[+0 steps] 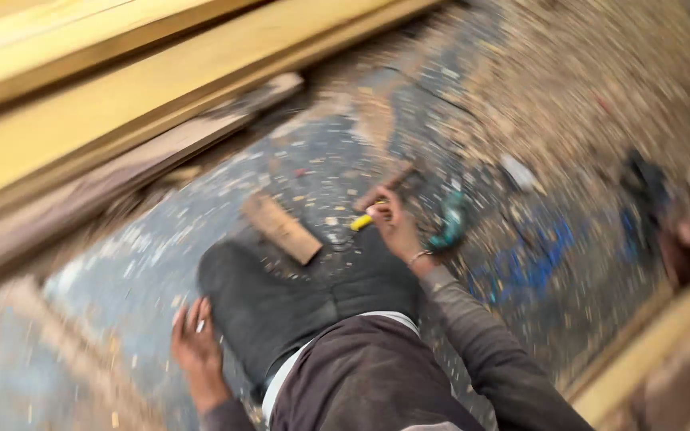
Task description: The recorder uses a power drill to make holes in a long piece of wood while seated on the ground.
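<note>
Long pale yellow wooden planks (121, 96) are seen stacked across the upper left, with a greyer weathered board (105, 187) lying just below them. The dark blue-grey floor (313, 160) is covered with sawdust and wood chips, thickest at the upper right. A small flat brown wooden block (281, 228) is laid on the floor near the dark knee. A teal tool (449, 227), blurred, is seen right of it. Another pale wooden beam (640, 359) is at the lower right. Blue marks (533, 263) are visible on the floor.
</note>
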